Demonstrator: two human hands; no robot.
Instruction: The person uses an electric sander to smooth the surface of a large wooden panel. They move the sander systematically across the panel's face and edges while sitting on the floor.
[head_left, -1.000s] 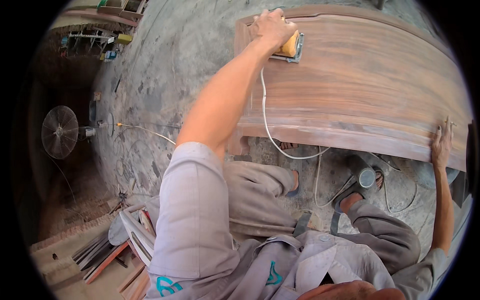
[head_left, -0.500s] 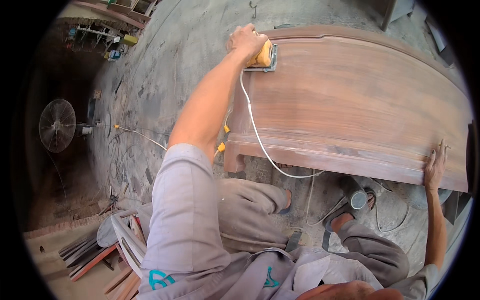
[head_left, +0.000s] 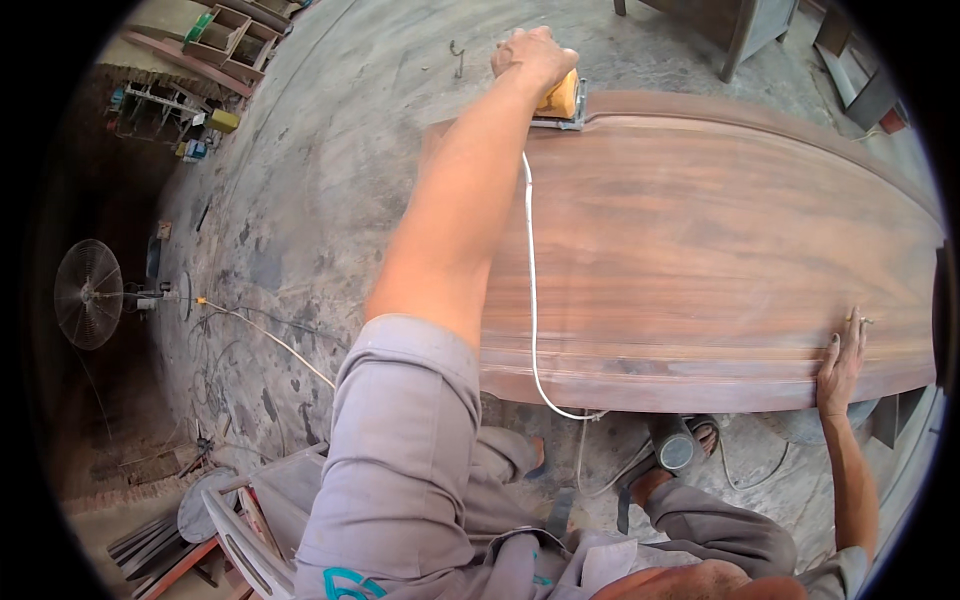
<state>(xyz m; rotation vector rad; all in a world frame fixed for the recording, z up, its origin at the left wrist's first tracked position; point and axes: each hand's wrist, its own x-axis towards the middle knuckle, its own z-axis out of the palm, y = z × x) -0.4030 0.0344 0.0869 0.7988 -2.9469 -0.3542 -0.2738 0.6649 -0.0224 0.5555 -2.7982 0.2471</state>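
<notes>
My left hand (head_left: 535, 57) is closed over the top of a yellow electric sander (head_left: 560, 98). The sander's flat pad rests at the far edge of a large reddish-brown wooden panel (head_left: 690, 230), toward its left end. From the sander a white cord (head_left: 532, 270) runs down across the panel and over its near edge. My right hand (head_left: 840, 370) lies with fingers stretched out on the panel's near right part. A thin, pale stick-like thing (head_left: 866, 320) shows at its fingertips; whether the fingers hold it is not clear.
On the left stands a round fan (head_left: 90, 295), with a pale cable (head_left: 270, 340) on the concrete floor. Wooden pieces (head_left: 185, 565) lie at lower left. A grey cylinder (head_left: 676, 448) is by my foot below the panel. Dark furniture (head_left: 755, 35) stands beyond.
My left hand has slid the sander farther away, up to the panel's far rail. The whole view has shifted, and my right hand stays on the panel.
</notes>
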